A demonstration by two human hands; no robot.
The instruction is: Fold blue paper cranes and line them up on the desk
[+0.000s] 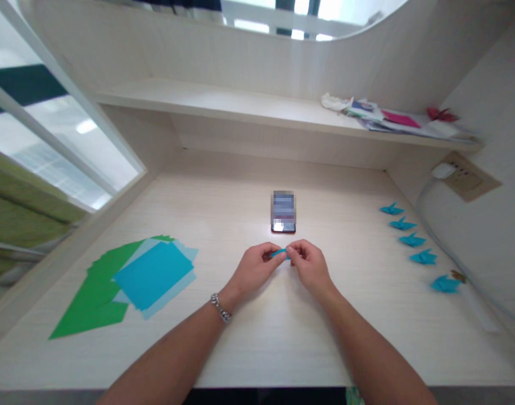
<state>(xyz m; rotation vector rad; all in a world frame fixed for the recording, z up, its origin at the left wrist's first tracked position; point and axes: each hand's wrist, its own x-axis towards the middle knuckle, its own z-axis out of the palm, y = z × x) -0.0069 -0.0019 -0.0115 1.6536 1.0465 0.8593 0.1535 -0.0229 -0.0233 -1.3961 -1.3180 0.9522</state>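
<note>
The blue paper (278, 253), small and folded, is at the middle of the desk (278, 349), between the two hands and mostly covered by them; whether it touches the desktop I cannot tell. The left hand (257, 263) pinches its left part between thumb and bent forefinger, and the right hand (312, 264) pinches the other end the same way, the two thumb tips close together. The remaining fingers of both hands are curled in, partly hidden. A bracelet (221, 307) circles the left wrist. Just beyond the hands lies a phone (283, 211), its screen blurred. To the left, blue sheets (154, 275) overlap green sheets (80, 304). To the right, five blue birds (424, 257) stand in a slanting row near a cable (434, 230).
</note>
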